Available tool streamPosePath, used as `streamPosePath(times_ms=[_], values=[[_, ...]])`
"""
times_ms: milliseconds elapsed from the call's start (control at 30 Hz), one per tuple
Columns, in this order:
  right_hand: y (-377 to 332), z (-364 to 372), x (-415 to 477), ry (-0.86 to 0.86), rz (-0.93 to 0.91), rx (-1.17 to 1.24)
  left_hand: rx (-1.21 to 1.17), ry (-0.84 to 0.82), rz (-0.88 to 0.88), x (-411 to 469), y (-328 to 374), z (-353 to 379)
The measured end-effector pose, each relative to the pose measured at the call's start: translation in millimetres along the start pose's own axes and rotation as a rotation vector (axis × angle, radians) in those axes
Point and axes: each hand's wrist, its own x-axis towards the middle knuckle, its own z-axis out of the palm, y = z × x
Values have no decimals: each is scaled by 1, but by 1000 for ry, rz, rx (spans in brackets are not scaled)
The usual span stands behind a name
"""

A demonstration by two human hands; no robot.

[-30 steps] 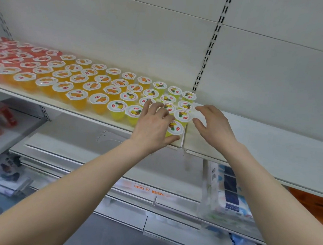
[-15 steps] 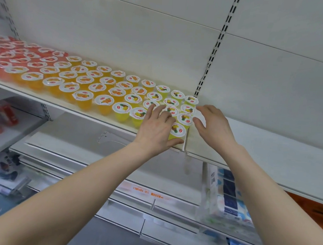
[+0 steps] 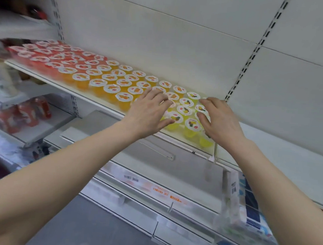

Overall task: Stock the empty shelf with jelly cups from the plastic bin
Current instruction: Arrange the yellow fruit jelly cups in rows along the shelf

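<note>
Jelly cups (image 3: 110, 77): clear tubs, white printed lids, in rows on the shelf (image 3: 50, 77), red left, orange middle, yellow right; front row at the shelf lip. My left hand (image 3: 150, 111) and right hand (image 3: 221, 123), fingers loose, gripping nothing, rest on lids at the yellow end; bare shelf lies right of them.

Mat'ls you're looking at: jelly cups (image 3: 110, 77) = clear glossy plastic, smooth walls. Lids (image 3: 124, 96) = thin printed film, white, slight sheen. Your shelf (image 3: 63, 84) looks like cream-painted sheet metal, smooth, semi-matt. Back panel (image 3: 163, 45) same, white, matt. Slotted upright (image 3: 250, 60) = painted metal w/ punched slots. Red packs (image 3: 22, 115) lower left = shiny plastic wrap, too blurred for more.
</note>
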Motion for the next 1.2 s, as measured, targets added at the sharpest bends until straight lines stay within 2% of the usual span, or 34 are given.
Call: streamPosePath(times_ms=[200,500,733,1000,1200], values=[[-95,23,34,7,-137,32,66,6,-114,-61,-88,-36],[-281,78,82,-25,-355,130,178,-69,-259,-190,-222,-86],[-421,136,101,-72,-569,236,173,-104,-493,-311,-299,-117],[-556,208,131,-184,-787,397,165,-230,-871,-426,-359,-131],[-649,271,182,-261,-944,452,207,-205,-1095,-486,-423,-127]])
